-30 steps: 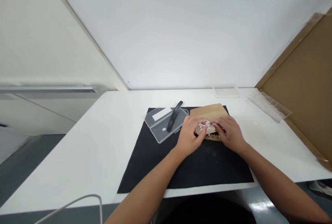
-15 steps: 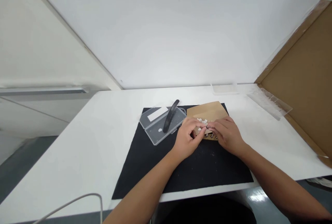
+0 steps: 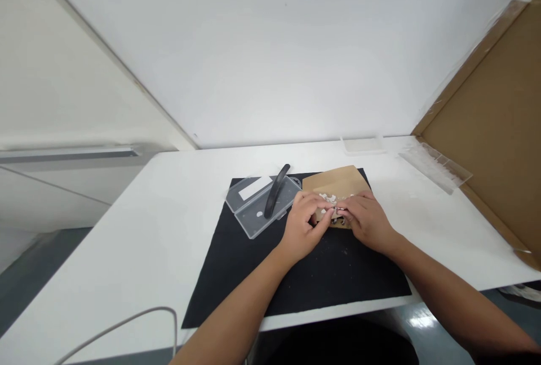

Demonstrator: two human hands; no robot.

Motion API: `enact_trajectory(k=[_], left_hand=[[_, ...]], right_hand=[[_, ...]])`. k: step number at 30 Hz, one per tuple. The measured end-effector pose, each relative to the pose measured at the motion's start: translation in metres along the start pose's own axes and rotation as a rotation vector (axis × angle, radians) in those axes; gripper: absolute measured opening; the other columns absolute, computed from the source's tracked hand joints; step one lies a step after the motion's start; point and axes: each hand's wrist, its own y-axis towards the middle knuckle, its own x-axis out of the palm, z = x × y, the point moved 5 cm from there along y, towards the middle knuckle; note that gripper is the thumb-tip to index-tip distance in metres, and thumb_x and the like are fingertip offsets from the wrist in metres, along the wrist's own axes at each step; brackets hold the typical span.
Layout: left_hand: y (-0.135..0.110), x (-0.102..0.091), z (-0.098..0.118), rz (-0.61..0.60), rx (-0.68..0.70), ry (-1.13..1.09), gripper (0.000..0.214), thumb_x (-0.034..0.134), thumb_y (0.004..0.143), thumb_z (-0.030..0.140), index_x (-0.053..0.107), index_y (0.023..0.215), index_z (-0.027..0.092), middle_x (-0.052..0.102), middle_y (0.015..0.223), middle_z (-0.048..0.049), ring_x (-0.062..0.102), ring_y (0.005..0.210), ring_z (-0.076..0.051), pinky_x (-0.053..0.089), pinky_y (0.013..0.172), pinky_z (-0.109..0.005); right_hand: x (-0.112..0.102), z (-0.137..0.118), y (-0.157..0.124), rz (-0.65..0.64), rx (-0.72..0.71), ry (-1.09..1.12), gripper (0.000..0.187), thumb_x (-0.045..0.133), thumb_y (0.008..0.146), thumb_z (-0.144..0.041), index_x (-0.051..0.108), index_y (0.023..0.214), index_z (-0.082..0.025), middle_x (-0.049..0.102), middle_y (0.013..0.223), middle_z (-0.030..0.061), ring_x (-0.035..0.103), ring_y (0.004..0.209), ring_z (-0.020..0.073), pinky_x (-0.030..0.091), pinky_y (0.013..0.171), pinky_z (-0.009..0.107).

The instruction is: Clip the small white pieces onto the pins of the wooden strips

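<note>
Over a brown paper sheet (image 3: 338,178), the fingertips of my left hand (image 3: 305,218) and my right hand (image 3: 367,219) almost meet. Between them is a small shiny metal piece (image 3: 339,208), too small to name; both hands are closed in a pinch on it. Several small white bits (image 3: 327,198) lie on the paper just beyond my fingers. Below the fingertips, small shiny metal parts (image 3: 342,222) show along the paper's near edge, partly hidden by my hands. To the left lies an opened clear plastic case (image 3: 252,226), with a curved black strip (image 3: 275,193) across it.
A black mat (image 3: 329,275) lies under the work on the white table (image 3: 139,252). Toward the back stand a clear shallow tray (image 3: 363,146) and a clear divided box (image 3: 435,168). A cardboard panel (image 3: 490,123) rises at right; a cable (image 3: 127,316) crosses the front left.
The view has shifted slightly. My hands stay pinched together over the paper, and the shiny metal piece shows a little more between the fingertips.
</note>
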Motion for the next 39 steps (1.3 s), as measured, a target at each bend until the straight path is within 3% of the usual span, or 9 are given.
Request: enact_trajectory(k=[6,13,18,22,39], left_hand=[[-0.001,-0.002,0.001,0.019,0.021,-0.056,0.013,0.068,0.100,0.023,0.079,0.106,0.020,0.075,0.085,-0.0067,0.064,0.087,-0.022,0.050,0.083,-0.037],[0.001,-0.005,-0.003,0.054,0.006,-0.069,0.007,0.073,0.092,0.019,0.079,0.090,0.021,0.073,0.076,-0.0043,0.060,0.077,-0.019,0.049,0.073,-0.033],[0.002,-0.005,-0.001,0.071,-0.004,-0.076,0.017,0.072,0.083,0.013,0.065,0.069,0.019,0.068,0.069,0.0003,0.056,0.068,-0.015,0.045,0.073,-0.032],[0.001,-0.004,0.000,0.063,-0.036,-0.077,0.023,0.069,0.078,0.010,0.055,0.063,0.019,0.064,0.065,0.0029,0.053,0.063,-0.013,0.042,0.074,-0.033],[-0.004,-0.001,-0.007,0.013,-0.175,-0.261,0.020,0.072,0.085,0.019,0.067,0.066,0.019,0.067,0.066,-0.0015,0.055,0.067,-0.016,0.045,0.073,-0.034]], right_hand=[[0.000,-0.001,0.001,0.020,-0.003,0.004,0.023,0.044,0.113,-0.023,0.065,0.104,-0.020,0.075,0.085,0.0037,0.063,0.073,0.0192,0.039,0.081,0.036],[-0.001,-0.008,0.003,-0.012,-0.048,-0.110,0.021,0.048,0.112,-0.021,0.064,0.099,-0.018,0.075,0.085,0.0039,0.061,0.071,0.0179,0.036,0.080,0.036],[-0.002,-0.016,0.005,-0.002,-0.102,-0.171,0.020,0.053,0.111,-0.022,0.065,0.096,-0.018,0.071,0.077,0.0015,0.059,0.069,0.0165,0.035,0.080,0.036],[-0.001,-0.021,0.006,-0.004,-0.121,-0.147,0.020,0.052,0.111,-0.022,0.065,0.096,-0.018,0.070,0.076,0.0003,0.061,0.072,0.0159,0.035,0.081,0.035],[0.002,-0.011,0.002,-0.070,-0.004,0.069,0.022,0.044,0.113,-0.024,0.063,0.101,-0.020,0.074,0.085,0.0029,0.062,0.072,0.0178,0.036,0.081,0.035]])
